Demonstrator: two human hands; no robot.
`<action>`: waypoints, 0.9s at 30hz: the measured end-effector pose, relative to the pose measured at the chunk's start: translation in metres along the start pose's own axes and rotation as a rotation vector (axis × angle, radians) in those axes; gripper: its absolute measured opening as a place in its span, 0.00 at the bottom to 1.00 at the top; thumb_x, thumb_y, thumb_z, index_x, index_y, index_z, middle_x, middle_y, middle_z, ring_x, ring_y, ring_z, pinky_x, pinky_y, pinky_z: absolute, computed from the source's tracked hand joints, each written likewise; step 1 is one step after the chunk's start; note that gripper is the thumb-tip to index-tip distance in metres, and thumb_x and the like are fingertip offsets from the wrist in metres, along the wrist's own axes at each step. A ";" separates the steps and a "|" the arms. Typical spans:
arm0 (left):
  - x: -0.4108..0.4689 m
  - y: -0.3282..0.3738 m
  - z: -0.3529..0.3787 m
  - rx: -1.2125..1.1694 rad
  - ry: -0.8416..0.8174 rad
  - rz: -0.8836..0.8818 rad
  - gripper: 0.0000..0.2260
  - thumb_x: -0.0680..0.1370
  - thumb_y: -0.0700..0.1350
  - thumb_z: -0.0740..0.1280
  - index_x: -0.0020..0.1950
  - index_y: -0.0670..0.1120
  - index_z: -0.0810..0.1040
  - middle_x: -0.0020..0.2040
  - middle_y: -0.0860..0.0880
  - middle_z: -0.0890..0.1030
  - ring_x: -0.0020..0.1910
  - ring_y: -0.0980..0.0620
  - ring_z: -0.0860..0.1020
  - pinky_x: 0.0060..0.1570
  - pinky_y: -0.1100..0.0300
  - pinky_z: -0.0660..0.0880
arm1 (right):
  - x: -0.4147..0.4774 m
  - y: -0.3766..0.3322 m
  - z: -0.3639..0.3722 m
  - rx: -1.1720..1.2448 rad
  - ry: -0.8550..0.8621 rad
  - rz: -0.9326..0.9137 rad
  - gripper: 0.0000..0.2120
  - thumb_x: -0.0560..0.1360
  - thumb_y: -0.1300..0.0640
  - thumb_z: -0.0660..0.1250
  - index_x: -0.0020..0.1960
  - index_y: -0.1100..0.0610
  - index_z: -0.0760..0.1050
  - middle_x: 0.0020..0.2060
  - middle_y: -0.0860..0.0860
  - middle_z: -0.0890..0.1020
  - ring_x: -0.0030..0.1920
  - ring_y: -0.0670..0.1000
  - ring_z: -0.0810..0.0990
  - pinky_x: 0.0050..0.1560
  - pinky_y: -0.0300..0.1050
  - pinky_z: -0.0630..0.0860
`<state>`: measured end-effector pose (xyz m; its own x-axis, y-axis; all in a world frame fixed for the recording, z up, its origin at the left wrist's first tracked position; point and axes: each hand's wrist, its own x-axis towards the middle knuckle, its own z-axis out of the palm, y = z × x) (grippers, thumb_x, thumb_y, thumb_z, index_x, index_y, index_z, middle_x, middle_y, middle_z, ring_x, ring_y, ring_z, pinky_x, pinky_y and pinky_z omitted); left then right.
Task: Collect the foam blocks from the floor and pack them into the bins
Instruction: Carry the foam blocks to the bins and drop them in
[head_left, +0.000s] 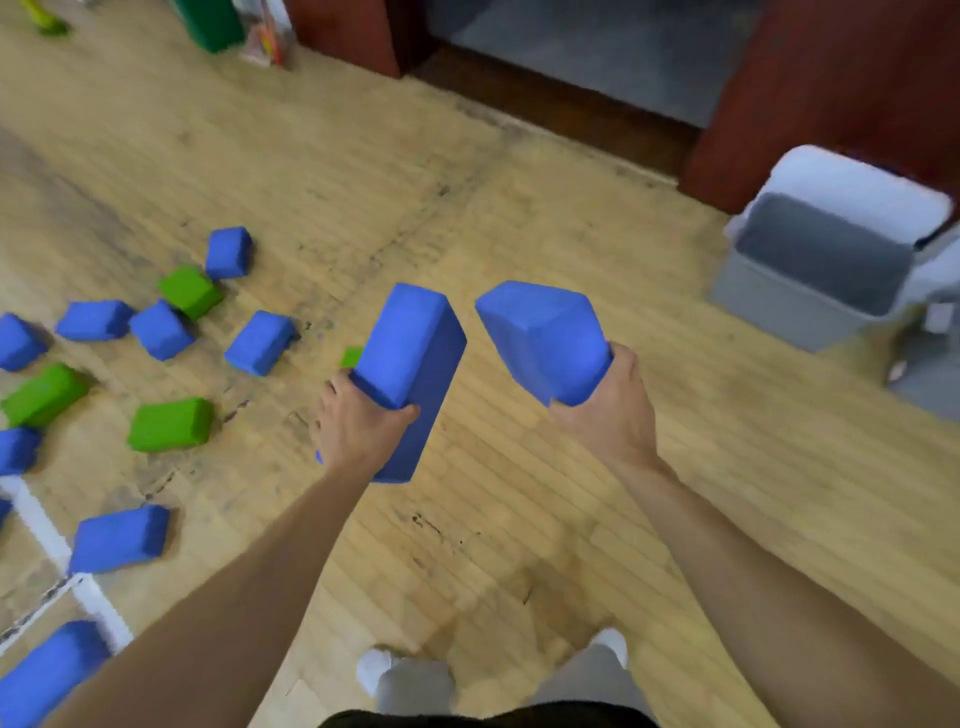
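My left hand (358, 426) grips a long blue foam block (413, 353) held up over the wooden floor. My right hand (613, 410) grips a second blue foam block (543, 338) beside it. Both blocks are in the air at the middle of the view. A grey bin (779, 306) with a white lid behind it stands on the floor to the right, open and showing nothing inside. Several blue blocks (260, 343) and green blocks (169, 423) lie scattered on the floor to the left.
A dark red wall and a doorway threshold (561, 109) run along the back. A green container (208, 23) stands at the far left back. White tape lines (47, 530) cross the floor at the lower left. My feet (374, 667) show at the bottom.
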<state>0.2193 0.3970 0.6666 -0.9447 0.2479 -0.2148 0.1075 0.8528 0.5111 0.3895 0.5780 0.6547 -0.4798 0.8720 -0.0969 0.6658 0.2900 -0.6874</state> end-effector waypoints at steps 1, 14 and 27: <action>-0.012 0.033 0.024 -0.003 -0.030 0.044 0.40 0.64 0.54 0.76 0.70 0.43 0.63 0.64 0.45 0.70 0.66 0.42 0.69 0.64 0.44 0.68 | 0.009 0.030 -0.030 0.025 0.047 0.048 0.39 0.61 0.51 0.76 0.67 0.57 0.62 0.60 0.52 0.73 0.59 0.57 0.76 0.51 0.49 0.74; -0.087 0.375 0.255 -0.143 -0.386 0.449 0.39 0.64 0.58 0.77 0.69 0.46 0.67 0.64 0.48 0.71 0.62 0.45 0.73 0.62 0.46 0.71 | 0.130 0.278 -0.289 0.066 0.403 0.501 0.39 0.61 0.51 0.76 0.66 0.59 0.63 0.58 0.53 0.75 0.56 0.59 0.76 0.48 0.48 0.72; 0.065 0.637 0.420 -0.009 -0.495 0.512 0.36 0.62 0.60 0.76 0.66 0.49 0.70 0.61 0.49 0.73 0.57 0.44 0.76 0.58 0.46 0.74 | 0.416 0.339 -0.369 0.040 0.400 0.591 0.39 0.62 0.50 0.76 0.68 0.59 0.63 0.58 0.53 0.74 0.57 0.56 0.76 0.48 0.50 0.74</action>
<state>0.3560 1.1491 0.6286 -0.5245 0.7976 -0.2979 0.4954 0.5705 0.6550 0.6261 1.1842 0.6472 0.2062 0.9588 -0.1955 0.7246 -0.2839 -0.6280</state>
